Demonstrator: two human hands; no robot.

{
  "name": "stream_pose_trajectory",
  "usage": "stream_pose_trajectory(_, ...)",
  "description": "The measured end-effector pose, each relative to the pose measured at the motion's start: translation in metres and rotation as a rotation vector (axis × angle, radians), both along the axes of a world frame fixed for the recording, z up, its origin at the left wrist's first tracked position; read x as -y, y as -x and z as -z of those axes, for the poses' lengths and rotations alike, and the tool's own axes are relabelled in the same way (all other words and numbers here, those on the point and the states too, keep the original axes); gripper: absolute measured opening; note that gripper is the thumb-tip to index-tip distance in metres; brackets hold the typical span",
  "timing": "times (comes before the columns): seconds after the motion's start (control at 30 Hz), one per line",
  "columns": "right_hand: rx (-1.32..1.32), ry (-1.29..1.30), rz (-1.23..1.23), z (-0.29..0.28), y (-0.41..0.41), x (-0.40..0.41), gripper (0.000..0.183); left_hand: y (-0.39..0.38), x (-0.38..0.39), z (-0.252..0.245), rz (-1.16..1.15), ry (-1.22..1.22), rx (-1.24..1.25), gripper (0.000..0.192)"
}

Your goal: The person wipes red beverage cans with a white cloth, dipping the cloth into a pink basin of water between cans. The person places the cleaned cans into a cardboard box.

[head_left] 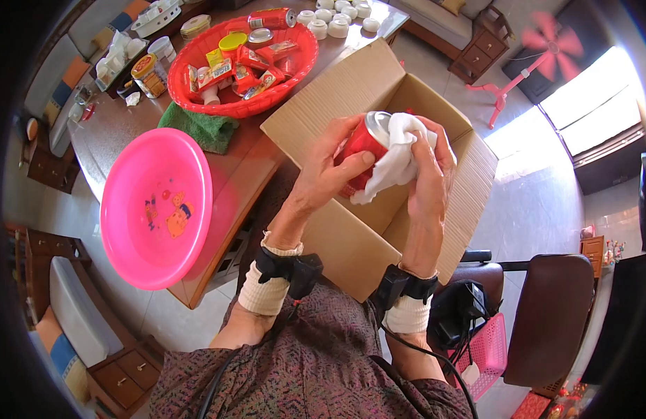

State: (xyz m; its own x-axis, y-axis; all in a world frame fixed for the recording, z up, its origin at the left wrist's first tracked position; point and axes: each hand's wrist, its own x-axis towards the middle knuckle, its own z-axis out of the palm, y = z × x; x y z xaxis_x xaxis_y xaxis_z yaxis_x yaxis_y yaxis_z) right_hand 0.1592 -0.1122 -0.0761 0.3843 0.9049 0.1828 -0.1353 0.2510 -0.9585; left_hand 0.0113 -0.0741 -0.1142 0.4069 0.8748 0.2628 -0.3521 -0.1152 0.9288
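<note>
Over an open cardboard box [333, 102], my left hand [336, 160] grips a red drink can [358, 141] from its left side, the thumb across its front. A crumpled white cloth or tissue [395, 166] is in my right hand [430, 167], pressed against the can's right side and covering part of it. The can's silver end faces up, tilted. Beyond the left hand, a red plastic basket [239, 110] on the wooden table holds small red packets [215, 74], another red can [273, 18] lying on its side and a yellow-lidded container [233, 41].
A pink basin [155, 209] rests at the table's near edge, beside a green towel [200, 125]. Small white cups [337, 27] and a labelled jar [149, 76] stand farther back. A pink fan [552, 47] is at the back right; a dark chair [548, 314] is at the right.
</note>
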Motion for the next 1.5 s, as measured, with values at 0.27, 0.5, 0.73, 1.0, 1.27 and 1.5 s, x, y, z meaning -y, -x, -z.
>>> stream_pose_trajectory(0.27, 0.120, -0.012, -0.093, -0.010, -0.003, 0.007, 0.027, 0.004, 0.004, -0.005, 0.039, -0.066, -0.067, 0.066)
stream_pose_trajectory(0.5, 0.036, -0.062, 0.218, -0.001, -0.021, 0.001, 0.021, -0.005, 0.007, -0.011, 0.100, -0.095, 0.050, 0.078)
stream_pose_trajectory(0.73, 0.912, -0.373, -0.015, -0.022, -0.012, 0.021, 0.025, -0.008, 0.008, -0.008, 0.085, -0.053, -0.028, 0.076)
stream_pose_trajectory(1.0, 0.862, -0.197, 0.024, -0.023, -0.027, 0.021, 0.016, -0.008, 0.002, -0.003, 0.014, -0.207, -0.073, 0.073)
stream_pose_trajectory(1.27, 1.063, -0.353, -0.010, -0.034, -0.023, 0.017, 0.014, -0.011, 0.007, -0.006, 0.009, -0.156, -0.058, 0.072)
stream_pose_trajectory(1.5, 0.834, -0.154, 0.128, -0.027, -0.044, 0.012, 0.012, -0.016, 0.005, -0.005, -0.028, -0.250, -0.105, 0.071)
